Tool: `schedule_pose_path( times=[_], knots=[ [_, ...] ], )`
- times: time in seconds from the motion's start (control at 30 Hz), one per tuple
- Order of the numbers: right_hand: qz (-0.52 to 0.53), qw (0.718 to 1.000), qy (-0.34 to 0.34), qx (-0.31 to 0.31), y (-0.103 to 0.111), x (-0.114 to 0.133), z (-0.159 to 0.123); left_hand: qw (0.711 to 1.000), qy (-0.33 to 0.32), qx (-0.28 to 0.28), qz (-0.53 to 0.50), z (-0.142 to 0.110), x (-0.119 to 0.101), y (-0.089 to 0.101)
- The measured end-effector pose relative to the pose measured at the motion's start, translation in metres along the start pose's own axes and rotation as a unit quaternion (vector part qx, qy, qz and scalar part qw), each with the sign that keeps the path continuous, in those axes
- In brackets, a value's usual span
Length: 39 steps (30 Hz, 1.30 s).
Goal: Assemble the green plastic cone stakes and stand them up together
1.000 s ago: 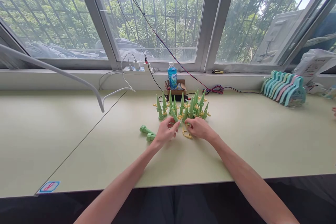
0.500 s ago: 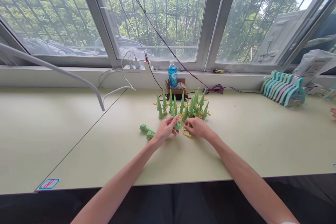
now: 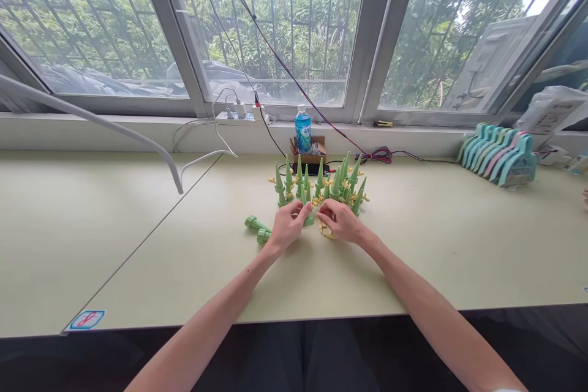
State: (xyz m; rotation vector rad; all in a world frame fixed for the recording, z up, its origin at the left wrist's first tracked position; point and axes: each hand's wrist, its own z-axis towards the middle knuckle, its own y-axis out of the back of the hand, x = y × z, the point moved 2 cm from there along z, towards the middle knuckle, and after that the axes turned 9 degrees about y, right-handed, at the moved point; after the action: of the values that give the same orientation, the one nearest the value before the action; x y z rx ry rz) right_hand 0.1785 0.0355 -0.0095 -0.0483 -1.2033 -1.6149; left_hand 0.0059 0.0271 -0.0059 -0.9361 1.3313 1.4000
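My left hand [image 3: 288,224] is closed around a green plant watering spike [image 3: 308,220], held upright with its ribbed collar low and its point up. Just to its right, my right hand [image 3: 339,220] has its thumb and fingers pinched together; whatever may be between them is too small or hidden to make out. Under the right hand lie several small yellow valve pieces [image 3: 327,234]. Behind both hands stands a cluster of green spikes [image 3: 336,185] with yellow valves on their sides. Two more green spikes [image 3: 252,222] lie on the table left of my left hand, one partly covered by it.
A blue liquid bottle [image 3: 303,131] stands in a small cardboard box [image 3: 318,158] by the window, with a black phone-like object in front. Bundled cables [image 3: 379,155] lie behind. Pastel hangers [image 3: 498,156] stand at right. A white bent tube [image 3: 151,142] reaches over the left side.
My right hand has lifted off the yellow pieces and moved slightly left, toward the spike in my left hand. The left hand keeps its hold, shifted only a little.
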Motion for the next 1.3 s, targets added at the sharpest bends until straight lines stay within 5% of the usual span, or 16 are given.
schedule_pose_path(
  times=[0.27,1.3],
  knots=[
    [0.052,0.998,0.003,0.024,-0.0023,0.0075,-0.0004,1.000,-0.019,0.004,0.013,0.0001,-0.0005,0.0003],
    [0.059,0.997,0.014,-0.054,-0.0072,0.0070,-0.0016,0.999,-0.002,0.047,0.001,-0.0067,-0.0042,-0.0048]
  ],
)
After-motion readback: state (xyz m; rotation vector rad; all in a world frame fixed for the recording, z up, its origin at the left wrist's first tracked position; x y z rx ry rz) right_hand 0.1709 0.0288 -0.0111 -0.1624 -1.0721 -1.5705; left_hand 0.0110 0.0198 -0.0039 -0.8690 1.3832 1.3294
